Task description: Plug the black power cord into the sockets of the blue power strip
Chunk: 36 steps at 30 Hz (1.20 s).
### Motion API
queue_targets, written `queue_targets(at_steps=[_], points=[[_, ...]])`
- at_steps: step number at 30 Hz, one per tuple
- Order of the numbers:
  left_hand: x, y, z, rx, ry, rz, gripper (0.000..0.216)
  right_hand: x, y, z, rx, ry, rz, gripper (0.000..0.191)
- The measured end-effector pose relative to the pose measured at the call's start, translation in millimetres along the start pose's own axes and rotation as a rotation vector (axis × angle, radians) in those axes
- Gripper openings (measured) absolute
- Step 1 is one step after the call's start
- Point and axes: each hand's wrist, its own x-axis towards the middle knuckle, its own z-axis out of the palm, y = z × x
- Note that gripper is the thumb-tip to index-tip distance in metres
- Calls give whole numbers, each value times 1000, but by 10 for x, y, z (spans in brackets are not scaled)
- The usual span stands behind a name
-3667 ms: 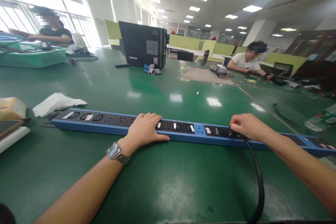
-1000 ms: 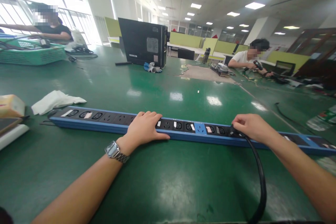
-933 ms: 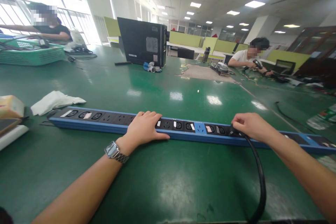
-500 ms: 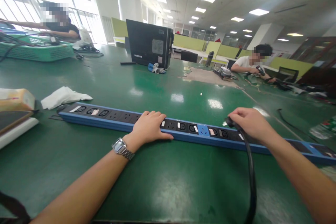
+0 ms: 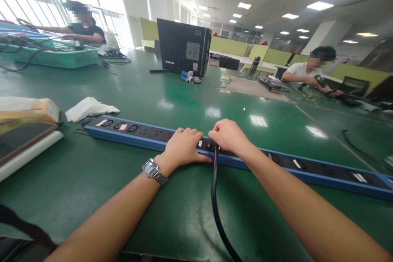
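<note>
The long blue power strip (image 5: 147, 137) lies across the green table (image 5: 92, 196), near its front edge. My left hand (image 5: 184, 147) presses flat on it, fingers together, to keep it steady. My right hand (image 5: 229, 137) pinches the black plug (image 5: 211, 145) at a socket; its cable (image 5: 215, 204) runs toward me.

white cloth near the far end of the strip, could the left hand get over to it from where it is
Probably yes. The left hand lies flat on the power strip, and the white cloth sits just beyond the strip's end on bare table, nothing standing between them.
</note>
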Motion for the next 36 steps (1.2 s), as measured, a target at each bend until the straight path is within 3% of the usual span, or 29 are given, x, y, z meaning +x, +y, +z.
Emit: queue_targets(at_steps=[5, 10, 15, 19, 22, 25, 31, 36], points=[[-10, 12, -36, -13, -19, -6, 64, 45, -116, -19, -173, 15, -101, 26], [-10, 3, -5, 3, 9, 6, 70, 33, -19, 27, -25, -75, -87, 27], [-3, -7, 12, 6, 8, -6, 68, -83, 28, -68, -34, 112, -170, 22], [-4, -10, 2, 1, -3, 0, 74, -228, 375, -371, 3, 191, -183, 21], [-4, -11, -12, 4, -16, -2, 76, -317, 804, -512, -30, 132, -155, 20], [-1, -10, -26, 2, -28, -6, 76, -365, 1102, -483, -36, 61, -127, 22], [4, -10, -32, -11, -30, -7, 76, -372, 1104, -313, -93, 39, -103, 22], [7, -13, -33, -21, -44, -12, 76, -435, 1113, -449, -48, 103, -97, 23]])
